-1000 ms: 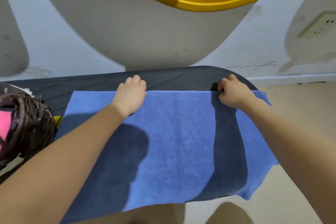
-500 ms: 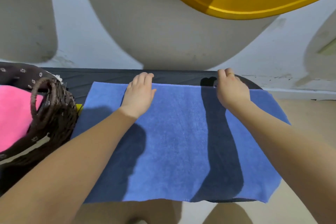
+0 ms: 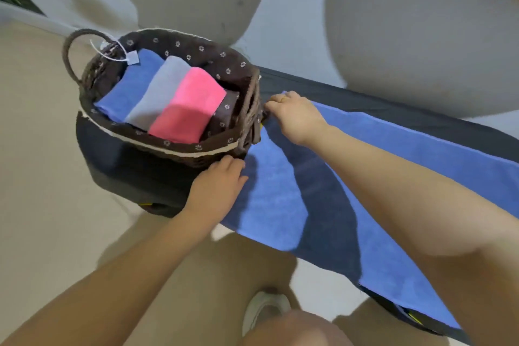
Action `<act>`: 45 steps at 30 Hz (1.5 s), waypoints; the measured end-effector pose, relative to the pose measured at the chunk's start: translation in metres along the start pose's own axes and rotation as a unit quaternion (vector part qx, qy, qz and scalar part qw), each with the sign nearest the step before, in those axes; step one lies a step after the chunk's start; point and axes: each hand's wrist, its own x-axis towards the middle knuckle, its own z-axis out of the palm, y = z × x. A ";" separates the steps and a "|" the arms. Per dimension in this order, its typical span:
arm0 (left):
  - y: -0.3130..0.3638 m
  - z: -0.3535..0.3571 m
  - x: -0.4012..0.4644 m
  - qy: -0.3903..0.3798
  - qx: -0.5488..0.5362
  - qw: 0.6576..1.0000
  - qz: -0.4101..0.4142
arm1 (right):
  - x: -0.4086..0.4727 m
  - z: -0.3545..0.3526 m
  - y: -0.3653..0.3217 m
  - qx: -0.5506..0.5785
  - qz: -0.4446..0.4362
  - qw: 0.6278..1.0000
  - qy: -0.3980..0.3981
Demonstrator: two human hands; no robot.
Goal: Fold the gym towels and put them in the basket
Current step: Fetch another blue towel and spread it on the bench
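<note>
Folding step: blue towel (image 3: 393, 166) on bench (image 3: 421, 118), its short end by basket (image 3: 179, 149) met by left hand (image 3: 216, 191) and right hand (image 3: 297, 115). Grip unclear, fingertips hidden. End to be pinched next and carried across.

basket (image 3: 157, 146) dark brown wicker, liner brown w/ small white flowers, cream trim; folded towels inside: blue (image 3: 132, 87), grey-blue (image 3: 160, 90), pink (image 3: 193, 101); spread towel (image 3: 393, 166) blue; bench (image 3: 365, 93) black; floor beige (image 3: 42, 177); ring (image 3: 283, 98) gold
</note>
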 end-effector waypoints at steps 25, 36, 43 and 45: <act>0.015 -0.016 -0.022 -0.039 -0.189 0.977 -0.086 | -0.033 -0.032 0.049 -0.135 0.133 0.982 -0.001; 0.034 -0.040 -0.025 -0.014 -0.235 0.971 -0.037 | -0.034 -0.007 0.045 0.257 0.217 0.941 -0.029; 0.033 -0.038 -0.025 -0.008 -0.245 0.969 -0.018 | -0.011 0.012 0.031 0.218 0.252 0.942 -0.039; 0.030 -0.039 -0.024 0.010 -0.258 0.966 -0.010 | -0.005 0.017 0.034 0.302 0.299 0.905 0.007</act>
